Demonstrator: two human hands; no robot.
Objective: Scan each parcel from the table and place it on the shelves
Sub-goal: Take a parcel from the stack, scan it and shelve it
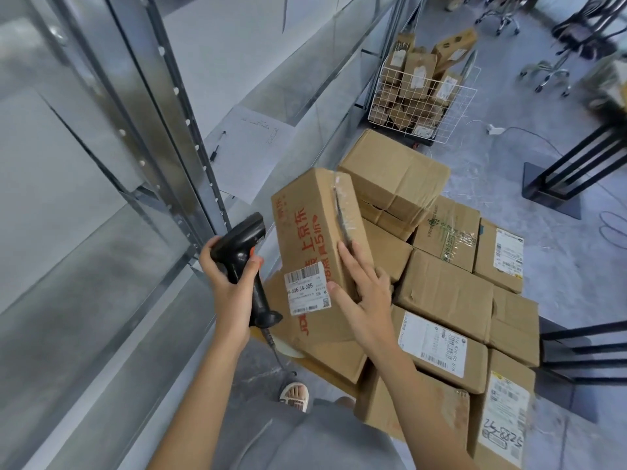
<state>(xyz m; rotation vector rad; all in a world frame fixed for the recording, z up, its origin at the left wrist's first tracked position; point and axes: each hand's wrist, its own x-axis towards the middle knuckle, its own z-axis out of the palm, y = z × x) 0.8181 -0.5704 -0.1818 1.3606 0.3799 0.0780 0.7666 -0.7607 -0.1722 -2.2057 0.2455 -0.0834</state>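
tan parcel (315,232), red print, white label (307,288)

Grey concrete floor (492,157), even indoor light. Far right: chrome stool bases (549,74) w/ castors, black chair legs (590,25). Right: black metal frames (573,164), one far, one nearer at edge. White power strip (496,129) w/ cable on floor, far. Wire cart (420,100) far centre. Paper sheet (252,144) & pen (217,147) lie left of centre.

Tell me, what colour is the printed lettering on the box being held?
Red, printed on the brown cardboard box, seen clearly in the head view.
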